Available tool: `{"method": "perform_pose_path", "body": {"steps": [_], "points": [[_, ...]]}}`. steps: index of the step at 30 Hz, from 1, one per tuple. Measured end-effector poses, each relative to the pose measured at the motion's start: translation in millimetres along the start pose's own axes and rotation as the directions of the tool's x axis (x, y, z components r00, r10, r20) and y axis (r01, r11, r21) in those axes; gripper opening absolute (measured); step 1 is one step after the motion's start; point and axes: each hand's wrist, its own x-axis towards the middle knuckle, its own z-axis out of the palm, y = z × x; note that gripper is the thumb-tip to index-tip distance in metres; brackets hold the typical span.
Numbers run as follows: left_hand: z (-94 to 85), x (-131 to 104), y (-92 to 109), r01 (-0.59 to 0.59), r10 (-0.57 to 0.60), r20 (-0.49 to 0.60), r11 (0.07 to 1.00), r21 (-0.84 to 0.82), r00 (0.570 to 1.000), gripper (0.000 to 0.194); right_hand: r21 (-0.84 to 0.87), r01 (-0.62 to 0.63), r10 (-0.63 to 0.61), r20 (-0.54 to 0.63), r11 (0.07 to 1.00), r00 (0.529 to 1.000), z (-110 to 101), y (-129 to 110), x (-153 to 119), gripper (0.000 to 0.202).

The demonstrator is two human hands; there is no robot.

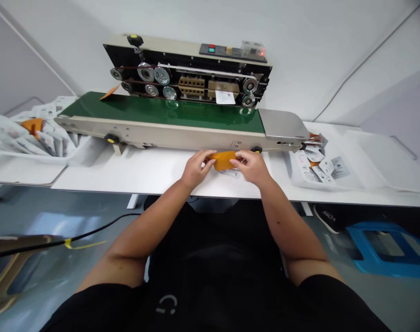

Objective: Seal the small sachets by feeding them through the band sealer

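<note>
An orange sachet (pixel 224 160) is stretched flat between my two hands, just above the white table in front of the sealing machine. My left hand (pixel 198 168) pinches its left end, and my right hand (pixel 252 167) pinches its right end. Beneath it, partly hidden, lies a whitish printed packet (pixel 233 173). Behind my hands runs the green conveyor belt (pixel 196 115) of the band sealer (pixel 189 60). A white sachet (pixel 225 97) hangs upright at the sealer's right part, and an orange sachet (pixel 109 92) leans at the belt's left end.
At left, a white bin (pixel 88 150) is heaped with white and orange sachets. Another bin (pixel 334 186) at right holds several more. A metal plate (pixel 282 123) extends the belt. Below the table are a blue stool (pixel 360 244), a shoe (pixel 326 219) and a black cable (pixel 102 227).
</note>
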Motion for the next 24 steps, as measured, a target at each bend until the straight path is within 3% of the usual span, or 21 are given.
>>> {"method": "perform_pose_path", "body": {"steps": [3, 5, 9, 13, 16, 20, 22, 24], "points": [[0.3, -1, -2, 0.004, -0.004, 0.012, 1.000, -0.012, 1.000, 0.036, 0.306, -0.095, 0.125, -0.079, 0.947, 0.989, -22, -4, 10, 0.030], [0.6, -2, -3, -0.022, 0.021, 0.055, 1.000, 0.020, 0.998, 0.037, 0.434, -0.095, 0.193, -0.186, 0.896, 0.963, -39, -6, 21, 0.034], [0.4, -1, -3, -0.073, 0.064, 0.143, 0.996, 0.059, 0.988, 0.043, 0.504, -0.079, 0.316, -0.404, 0.860, 0.859, -75, 2, 53, 0.047], [-0.8, 1, -3, -0.032, 0.021, 0.208, 0.998, 0.051, 0.978, 0.050, 0.610, -0.123, 0.470, -0.449, 0.783, 0.760, -98, 20, 95, 0.038], [-1.1, 2, -5, -0.024, 0.013, 0.234, 0.999, 0.045, 0.972, 0.049, 0.662, -0.155, 0.525, -0.407, 0.734, 0.747, -100, 28, 128, 0.026], [-1.1, 2, -8, -0.044, 0.032, 0.246, 0.998, 0.042, 0.969, 0.046, 0.728, -0.227, 0.635, -0.350, 0.647, 0.689, -84, 25, 169, 0.024], [-1.0, 1, -9, -0.050, 0.036, 0.253, 0.997, 0.050, 0.967, 0.044, 0.711, -0.272, 0.639, -0.314, 0.648, 0.702, -77, 20, 180, 0.023], [-0.2, 1, -9, -0.054, 0.036, 0.262, 0.997, 0.059, 0.964, 0.042, 0.603, -0.310, 0.584, -0.332, 0.735, 0.741, -74, 15, 177, 0.032]]}}
